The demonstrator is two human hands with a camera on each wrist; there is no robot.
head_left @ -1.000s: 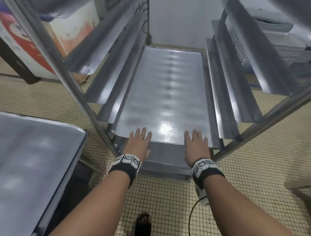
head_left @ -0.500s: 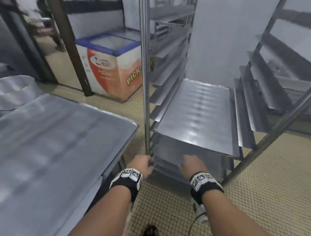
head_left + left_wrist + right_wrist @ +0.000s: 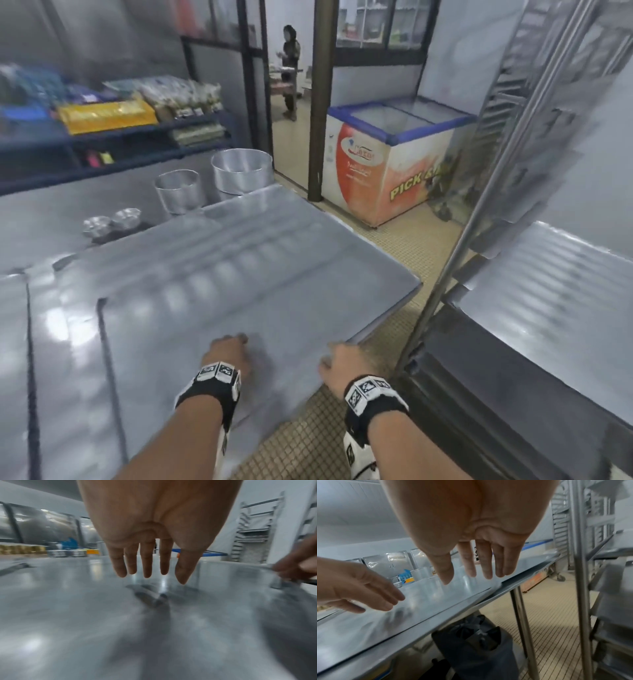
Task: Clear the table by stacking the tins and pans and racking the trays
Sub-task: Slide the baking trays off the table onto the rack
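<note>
Several flat metal trays [image 3: 239, 291] lie overlapping on the steel table. My left hand [image 3: 236, 342] hovers just above the nearest tray [image 3: 154, 628] with straight fingers [image 3: 147, 566] and holds nothing. My right hand [image 3: 334, 353] is at that tray's near right corner, its fingers [image 3: 486, 568] straight over the tray edge [image 3: 453, 599]. Two round pans [image 3: 241, 171] [image 3: 178, 192] and two small fluted tins [image 3: 111, 221] stand at the table's far side. On the right, the rack [image 3: 479, 212] holds a tray [image 3: 555, 301].
A chest freezer [image 3: 394, 164] stands beyond the table's far corner. A person [image 3: 291, 68] stands in the doorway. Blue shelves with packaged goods [image 3: 113, 116] line the left wall. A black bag [image 3: 476, 649] sits under the table. Tiled floor separates table and rack.
Both hands let go of the tray pushed into the rack. I turned left to the table, and the hands now sit over the nearest tray's corner.
</note>
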